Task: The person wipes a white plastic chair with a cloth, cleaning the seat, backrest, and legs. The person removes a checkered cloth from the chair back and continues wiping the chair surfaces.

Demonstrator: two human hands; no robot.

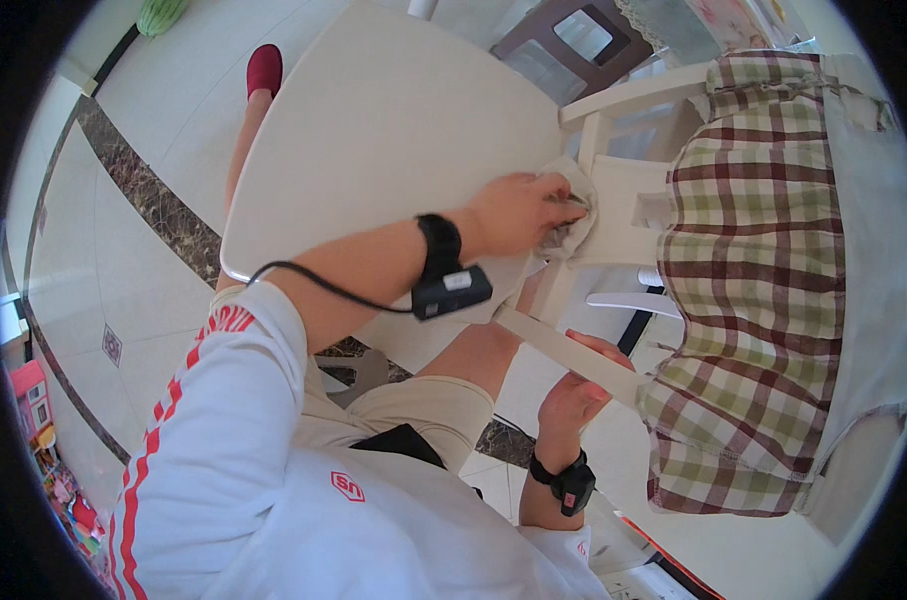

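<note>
My left hand [525,210] presses a crumpled whitish cloth [582,180] against the rear edge of a white chair seat [393,142], where the seat meets the backrest. With my right hand [581,382] I grip a side post [562,349] of the white chair frame; the fingers wrap around its far side. A checked fabric cover [753,247] in brown, green and cream hangs over the chair's backrest. Between the seat and this cover is a flat white back panel [622,210]. Black bands with small devices sit on both wrists, and a cable runs from the left device [452,292].
A dark brown piece of furniture [611,45] stands past the seat. Floral fabric with a lace edge [708,30] is beside it. A watermelon [161,15] lies on the tiled floor [161,225] near the wall. Colourful toys [71,495] are at the lower left.
</note>
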